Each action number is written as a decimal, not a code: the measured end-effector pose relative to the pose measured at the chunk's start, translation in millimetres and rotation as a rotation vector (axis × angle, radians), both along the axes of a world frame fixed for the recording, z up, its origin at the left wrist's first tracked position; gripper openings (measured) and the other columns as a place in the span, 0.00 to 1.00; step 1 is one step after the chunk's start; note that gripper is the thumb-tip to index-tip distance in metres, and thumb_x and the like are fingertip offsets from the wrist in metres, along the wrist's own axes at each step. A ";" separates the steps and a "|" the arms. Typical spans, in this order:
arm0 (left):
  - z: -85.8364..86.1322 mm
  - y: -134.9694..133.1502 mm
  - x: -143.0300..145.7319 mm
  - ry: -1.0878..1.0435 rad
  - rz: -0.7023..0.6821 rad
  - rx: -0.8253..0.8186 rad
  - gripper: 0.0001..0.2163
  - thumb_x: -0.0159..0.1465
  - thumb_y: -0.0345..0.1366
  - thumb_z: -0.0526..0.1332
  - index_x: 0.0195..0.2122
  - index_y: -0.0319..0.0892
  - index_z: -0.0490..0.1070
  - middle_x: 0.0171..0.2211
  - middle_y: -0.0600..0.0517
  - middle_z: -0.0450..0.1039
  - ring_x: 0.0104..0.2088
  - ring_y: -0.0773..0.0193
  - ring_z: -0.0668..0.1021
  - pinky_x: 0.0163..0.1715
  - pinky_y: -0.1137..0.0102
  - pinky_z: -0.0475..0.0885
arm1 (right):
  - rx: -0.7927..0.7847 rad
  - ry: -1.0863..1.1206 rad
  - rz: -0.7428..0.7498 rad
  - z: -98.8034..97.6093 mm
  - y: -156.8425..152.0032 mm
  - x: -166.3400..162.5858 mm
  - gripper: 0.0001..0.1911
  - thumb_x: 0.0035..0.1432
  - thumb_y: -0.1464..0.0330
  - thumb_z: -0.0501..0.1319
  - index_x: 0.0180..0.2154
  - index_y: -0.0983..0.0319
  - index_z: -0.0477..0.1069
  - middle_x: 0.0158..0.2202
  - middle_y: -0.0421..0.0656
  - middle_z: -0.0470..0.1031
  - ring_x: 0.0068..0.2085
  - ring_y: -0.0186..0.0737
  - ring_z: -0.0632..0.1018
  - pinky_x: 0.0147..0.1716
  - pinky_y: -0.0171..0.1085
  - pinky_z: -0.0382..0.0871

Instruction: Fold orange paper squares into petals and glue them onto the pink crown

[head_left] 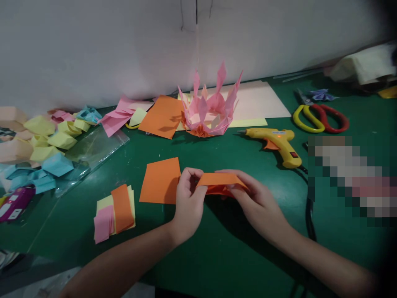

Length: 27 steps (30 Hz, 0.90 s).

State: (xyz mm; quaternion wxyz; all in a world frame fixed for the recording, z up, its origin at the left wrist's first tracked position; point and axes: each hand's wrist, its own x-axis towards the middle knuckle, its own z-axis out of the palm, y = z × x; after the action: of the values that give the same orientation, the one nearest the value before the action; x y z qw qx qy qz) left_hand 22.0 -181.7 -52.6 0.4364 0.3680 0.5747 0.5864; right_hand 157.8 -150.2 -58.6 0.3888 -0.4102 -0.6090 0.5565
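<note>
nearer and left of one yellow glue gun point(281, 145), the left hand point(190, 200) and right hand point(259, 200) pinch one folded orange paper point(220, 179); also left of the gun are one spiky pink paper crown point(203, 109) and two flat orange sheets point(159, 182).

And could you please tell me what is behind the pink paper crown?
Pale sheets extend behind the pink paper crown, with the wall beyond them. The parts of the sheets that the crown covers, and anything else hidden there, cannot be seen.
</note>
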 end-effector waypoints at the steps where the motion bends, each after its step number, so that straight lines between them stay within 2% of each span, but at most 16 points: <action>1: 0.1 -0.3 0.5 0.005 -0.022 -0.009 0.04 0.55 0.30 0.58 0.30 0.42 0.63 0.29 0.54 0.65 0.31 0.68 0.72 0.32 0.73 0.70 | -0.014 0.008 -0.045 -0.4 0.8 -0.1 0.11 0.59 0.62 0.56 0.40 0.59 0.73 0.37 0.42 0.78 0.33 0.36 0.78 0.31 0.33 0.74; 4: 0.8 -2.6 2.2 0.052 -0.127 -0.017 0.05 0.58 0.33 0.60 0.33 0.42 0.63 0.30 0.54 0.66 0.32 0.67 0.72 0.32 0.72 0.70 | -0.027 0.009 -0.120 -0.9 2.7 0.4 0.09 0.58 0.63 0.57 0.36 0.58 0.74 0.33 0.41 0.78 0.32 0.36 0.78 0.30 0.33 0.74; 8: 1.5 -6.2 2.7 0.220 -0.240 -0.014 0.05 0.60 0.34 0.59 0.35 0.43 0.63 0.30 0.53 0.67 0.30 0.67 0.71 0.30 0.71 0.69 | -0.060 0.006 -0.173 -0.4 3.5 2.4 0.07 0.53 0.67 0.60 0.32 0.58 0.77 0.34 0.41 0.80 0.34 0.38 0.79 0.34 0.35 0.75; 13: 4.0 -7.2 1.7 0.391 -0.316 -0.017 0.03 0.61 0.34 0.58 0.36 0.43 0.67 0.31 0.51 0.70 0.31 0.64 0.72 0.31 0.69 0.68 | -0.114 0.058 -0.143 0.2 4.5 5.4 0.08 0.52 0.66 0.61 0.31 0.58 0.79 0.34 0.42 0.81 0.35 0.40 0.80 0.33 0.36 0.76; 19: 4.1 -8.2 1.0 0.415 -0.404 -0.026 0.07 0.62 0.39 0.57 0.39 0.43 0.68 0.32 0.51 0.70 0.32 0.63 0.72 0.33 0.68 0.68 | -0.086 0.079 -0.114 0.6 6.4 6.7 0.09 0.51 0.68 0.60 0.32 0.57 0.79 0.36 0.41 0.81 0.39 0.40 0.79 0.39 0.36 0.74; 24: 1.5 -8.5 0.7 0.396 -0.407 -0.034 0.09 0.62 0.41 0.58 0.40 0.43 0.68 0.33 0.51 0.71 0.32 0.64 0.73 0.32 0.69 0.69 | -0.092 0.058 -0.085 1.6 6.4 6.1 0.11 0.52 0.68 0.58 0.33 0.57 0.79 0.36 0.42 0.81 0.39 0.42 0.79 0.40 0.39 0.74; 27: 0.3 -7.9 -0.3 0.312 -0.390 -0.030 0.11 0.62 0.41 0.59 0.45 0.45 0.66 0.37 0.50 0.73 0.34 0.63 0.75 0.33 0.68 0.71 | -0.101 0.044 -0.091 0.4 6.7 5.8 0.12 0.53 0.67 0.57 0.37 0.56 0.78 0.39 0.42 0.80 0.42 0.42 0.79 0.42 0.39 0.74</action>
State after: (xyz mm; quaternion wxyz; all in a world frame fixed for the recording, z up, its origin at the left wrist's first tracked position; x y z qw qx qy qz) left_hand 21.6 -189.7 -52.3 0.4528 0.5516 0.5618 0.4184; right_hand 163.7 -143.5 -58.2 0.4058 -0.4442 -0.5522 0.5771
